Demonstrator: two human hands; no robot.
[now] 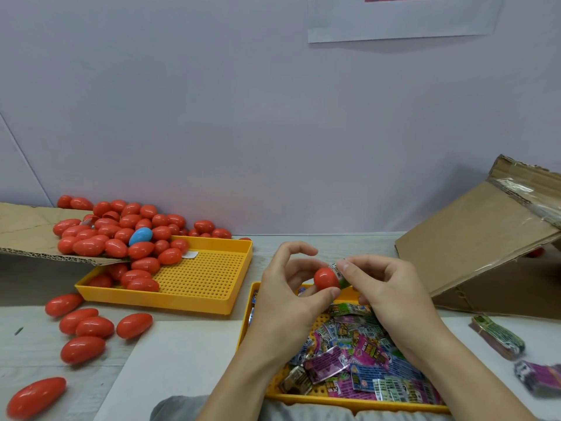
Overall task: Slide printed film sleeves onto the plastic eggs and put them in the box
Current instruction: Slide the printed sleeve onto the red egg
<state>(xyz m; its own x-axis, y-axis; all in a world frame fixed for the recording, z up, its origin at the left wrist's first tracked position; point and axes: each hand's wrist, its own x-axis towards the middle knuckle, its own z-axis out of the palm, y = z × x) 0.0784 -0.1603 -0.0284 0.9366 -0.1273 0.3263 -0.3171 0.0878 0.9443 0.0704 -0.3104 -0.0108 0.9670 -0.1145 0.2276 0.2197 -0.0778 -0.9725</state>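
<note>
While the left hand [291, 287] pinched a red egg [325, 278] between thumb and fingertips above the near tray [349, 404], the right hand [385, 287] gripped a printed film sleeve [341, 273] at the egg's right end, fingers curled on the film. Here was the hinge of it: the egg's long axis lay roughly left to right, its rounded left end bare, its right end just inside the sleeve's mouth, so the sleeve sat to the right of the egg and, by my reading, needed drawing leftward along that axis. The right hand was the one on the film; the left only steadied the egg. One egg in hand, one sleeve going on. The near tray held a loose heap of flat sleeves, purple, blue and green, too many and too overlapped to count. Two banded bundles of sleeves [498, 337] lay on the desk [182, 360] at the near right. To the left, six loose red eggs [133, 326] lay on the desk, and dozens more spilled from a cardboard flap [27, 232] into the far yellow tray [212, 299], with a single blue egg [140, 236] among them. The cardboard box [473, 247] stood at the right, nearer the right hand, its inside hidden.
</note>
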